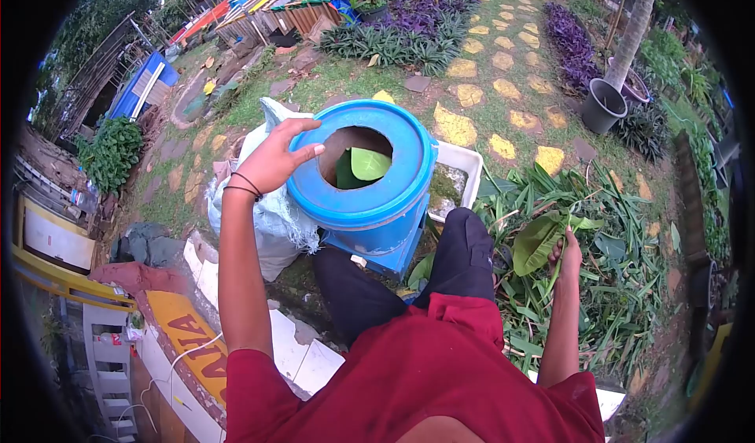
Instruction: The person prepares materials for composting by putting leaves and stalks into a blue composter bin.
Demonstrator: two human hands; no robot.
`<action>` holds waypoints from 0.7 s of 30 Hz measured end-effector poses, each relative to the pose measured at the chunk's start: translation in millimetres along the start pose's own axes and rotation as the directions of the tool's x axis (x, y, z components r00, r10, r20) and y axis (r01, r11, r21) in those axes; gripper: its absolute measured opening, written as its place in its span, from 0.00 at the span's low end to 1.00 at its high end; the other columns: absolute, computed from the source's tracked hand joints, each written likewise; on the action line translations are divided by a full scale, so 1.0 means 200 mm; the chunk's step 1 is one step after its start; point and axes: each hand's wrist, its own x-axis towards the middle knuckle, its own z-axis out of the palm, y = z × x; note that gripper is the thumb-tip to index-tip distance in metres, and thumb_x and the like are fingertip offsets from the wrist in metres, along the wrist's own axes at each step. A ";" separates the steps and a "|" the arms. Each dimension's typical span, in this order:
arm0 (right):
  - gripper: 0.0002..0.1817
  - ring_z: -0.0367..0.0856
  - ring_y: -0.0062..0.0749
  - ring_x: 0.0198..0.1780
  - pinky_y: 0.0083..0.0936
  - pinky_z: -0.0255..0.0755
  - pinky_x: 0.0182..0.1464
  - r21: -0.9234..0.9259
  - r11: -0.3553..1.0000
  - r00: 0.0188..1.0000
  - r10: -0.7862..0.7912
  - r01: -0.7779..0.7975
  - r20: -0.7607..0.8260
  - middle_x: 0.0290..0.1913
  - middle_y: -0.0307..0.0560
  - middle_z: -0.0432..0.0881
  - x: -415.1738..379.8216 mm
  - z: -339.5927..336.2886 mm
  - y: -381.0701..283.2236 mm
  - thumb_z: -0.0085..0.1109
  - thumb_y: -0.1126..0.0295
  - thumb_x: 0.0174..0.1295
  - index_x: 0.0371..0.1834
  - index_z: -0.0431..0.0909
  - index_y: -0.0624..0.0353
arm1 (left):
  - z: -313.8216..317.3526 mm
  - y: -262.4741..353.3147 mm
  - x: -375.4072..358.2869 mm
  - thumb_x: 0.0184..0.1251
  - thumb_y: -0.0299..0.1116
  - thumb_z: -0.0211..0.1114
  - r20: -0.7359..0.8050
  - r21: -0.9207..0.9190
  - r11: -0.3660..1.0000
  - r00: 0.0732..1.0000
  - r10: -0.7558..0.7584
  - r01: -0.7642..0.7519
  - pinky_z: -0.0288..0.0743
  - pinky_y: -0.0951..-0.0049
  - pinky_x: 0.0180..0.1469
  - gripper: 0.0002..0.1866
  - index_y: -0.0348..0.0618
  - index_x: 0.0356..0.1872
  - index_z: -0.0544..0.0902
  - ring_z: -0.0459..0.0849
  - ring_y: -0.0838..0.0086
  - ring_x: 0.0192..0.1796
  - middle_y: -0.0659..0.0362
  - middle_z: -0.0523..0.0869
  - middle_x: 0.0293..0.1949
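My right fingers [557,252] grip the leaf [536,243], right of the bin [370,237]. My left fingers [302,125], open, are nearer, at its left rim.

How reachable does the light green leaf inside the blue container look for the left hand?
Probably reachable, yes: the left hand looks empty, its thumb near the hole in the blue lid, and nothing covers the light green leaf showing there. Its depth is unclear.
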 end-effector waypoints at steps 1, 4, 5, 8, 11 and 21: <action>0.15 0.61 0.18 0.17 0.20 0.55 0.18 -0.020 0.998 0.996 -0.058 0.060 0.069 0.23 0.33 0.64 -0.05 0.06 -0.06 0.60 0.54 0.69 0.35 0.69 0.52 | -0.04 0.04 -0.03 0.70 0.44 0.65 -0.007 -0.009 1.000 1.000 -0.009 0.009 0.63 0.63 0.72 0.25 0.43 0.64 0.76 0.71 0.56 0.69 0.48 0.76 0.63; 0.11 0.58 0.16 0.16 0.18 0.52 0.18 -0.012 0.998 0.964 -0.064 0.069 0.258 0.24 0.32 0.64 -0.20 0.23 -0.25 0.55 0.57 0.73 0.39 0.68 0.50 | -0.06 0.23 -0.07 0.72 0.43 0.64 -0.097 -0.254 0.967 0.995 -0.008 -0.017 0.65 0.63 0.70 0.24 0.42 0.64 0.76 0.74 0.61 0.67 0.52 0.78 0.61; 0.11 0.58 0.16 0.16 0.17 0.52 0.18 -0.012 0.997 0.947 -0.073 0.081 0.313 0.23 0.32 0.63 -0.29 0.31 -0.33 0.55 0.57 0.73 0.39 0.68 0.50 | -0.01 0.28 -0.07 0.72 0.43 0.64 -0.094 -0.275 0.961 0.996 0.008 -0.033 0.65 0.63 0.70 0.24 0.42 0.64 0.76 0.74 0.61 0.67 0.52 0.78 0.61; 0.12 0.57 0.15 0.16 0.17 0.53 0.19 0.000 0.997 0.891 -0.064 0.071 0.450 0.23 0.31 0.62 -0.51 0.45 -0.51 0.53 0.57 0.74 0.37 0.67 0.51 | 0.16 0.47 -0.08 0.75 0.40 0.61 0.210 -0.680 0.733 0.959 0.191 0.003 0.64 0.62 0.70 0.26 0.42 0.69 0.70 0.73 0.68 0.67 0.56 0.76 0.64; 0.12 0.55 0.14 0.15 0.18 0.52 0.18 0.012 1.000 0.803 -0.030 0.028 0.596 0.23 0.30 0.61 -0.69 0.58 -0.61 0.52 0.59 0.75 0.37 0.66 0.52 | 0.53 0.67 0.08 0.70 0.45 0.65 0.154 -0.407 0.857 0.901 0.406 -0.317 0.62 0.61 0.72 0.33 0.41 0.70 0.66 0.67 0.58 0.71 0.48 0.70 0.65; 0.12 0.55 0.14 0.13 0.15 0.52 0.16 -0.019 1.000 0.751 0.003 0.013 0.661 0.21 0.30 0.60 -0.80 0.58 -0.66 0.50 0.57 0.76 0.45 0.69 0.55 | 1.00 1.01 0.41 0.63 0.40 0.69 -0.239 -0.059 0.783 0.771 0.591 -0.619 0.68 0.56 0.65 0.29 0.37 0.61 0.69 0.72 0.49 0.64 0.46 0.73 0.57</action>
